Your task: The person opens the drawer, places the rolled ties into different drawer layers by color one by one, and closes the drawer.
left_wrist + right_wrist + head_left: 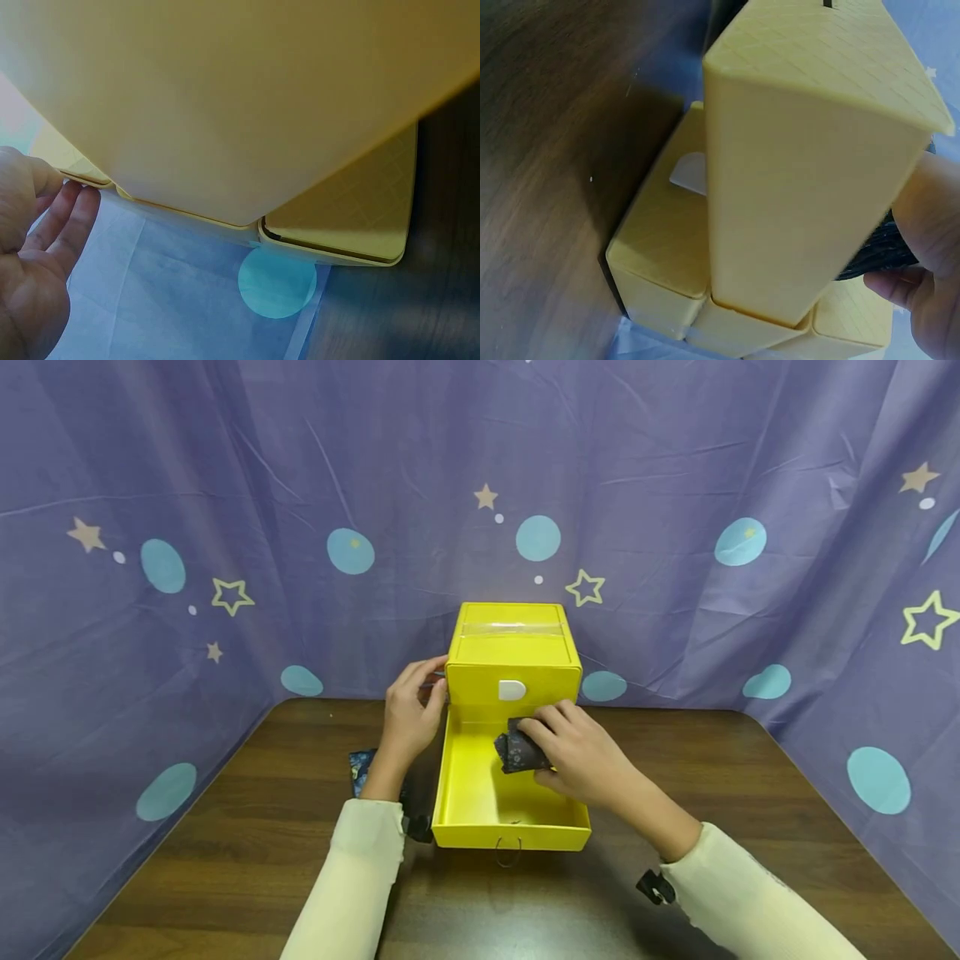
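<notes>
A yellow drawer box (pixel 480 652) stands on the table with one drawer (pixel 480 838) pulled out toward me. Over that drawer, my right hand (pixel 588 752) grips a dark folded cloth (pixel 521 752) with a small floral pattern. In the right wrist view the drawer's side wall (pixel 802 195) hides most of the cloth. My left hand (pixel 411 710) rests at the box's upper left side. Its fingers (pixel 75 217) lie along the box edge in the left wrist view, with nothing held in them.
Beside my left forearm lies a blue patterned folded cloth (pixel 362 768), partly covered by the arm. A wire loop handle (pixel 507 853) hangs on the pulled-out drawer's front. The wooden table (pixel 697 793) meets a purple curtain (pixel 645 460) at the back.
</notes>
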{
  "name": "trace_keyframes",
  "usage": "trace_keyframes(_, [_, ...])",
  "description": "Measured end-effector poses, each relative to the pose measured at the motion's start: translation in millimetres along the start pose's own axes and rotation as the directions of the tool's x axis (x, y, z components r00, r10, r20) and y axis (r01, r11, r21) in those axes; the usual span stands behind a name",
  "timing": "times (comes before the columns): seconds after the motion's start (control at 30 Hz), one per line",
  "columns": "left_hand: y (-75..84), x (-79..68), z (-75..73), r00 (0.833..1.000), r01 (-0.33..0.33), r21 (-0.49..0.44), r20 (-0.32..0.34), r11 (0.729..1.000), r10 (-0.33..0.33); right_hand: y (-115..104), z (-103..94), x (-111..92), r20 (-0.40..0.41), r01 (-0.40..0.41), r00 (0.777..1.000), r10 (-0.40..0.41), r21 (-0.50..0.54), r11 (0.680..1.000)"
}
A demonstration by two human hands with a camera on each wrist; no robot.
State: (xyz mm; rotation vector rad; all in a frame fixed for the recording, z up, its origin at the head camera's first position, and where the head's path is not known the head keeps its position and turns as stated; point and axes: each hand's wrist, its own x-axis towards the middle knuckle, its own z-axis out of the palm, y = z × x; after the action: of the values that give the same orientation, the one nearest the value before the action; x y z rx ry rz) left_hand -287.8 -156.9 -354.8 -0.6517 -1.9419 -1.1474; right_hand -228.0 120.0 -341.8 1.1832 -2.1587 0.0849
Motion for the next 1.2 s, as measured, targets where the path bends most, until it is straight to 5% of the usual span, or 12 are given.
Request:
trace_keyframes(0.77, [-2.0, -0.3, 1.6, 1.000, 0.006, -0.009, -0.001, 1.000, -0.006, -5, 31.4, 16, 0.209, 0.017, 0.978, -0.001, -0.073, 0.997])
trace_keyframes(1.2, [-2.9, -0.9, 2.1, 1.000, 0.000, -0.008, -0.012, 1.000, 0.000, -12, 16.7, 13, 0.313, 0.033, 0.949, -0.029, -0.007, 0.999])
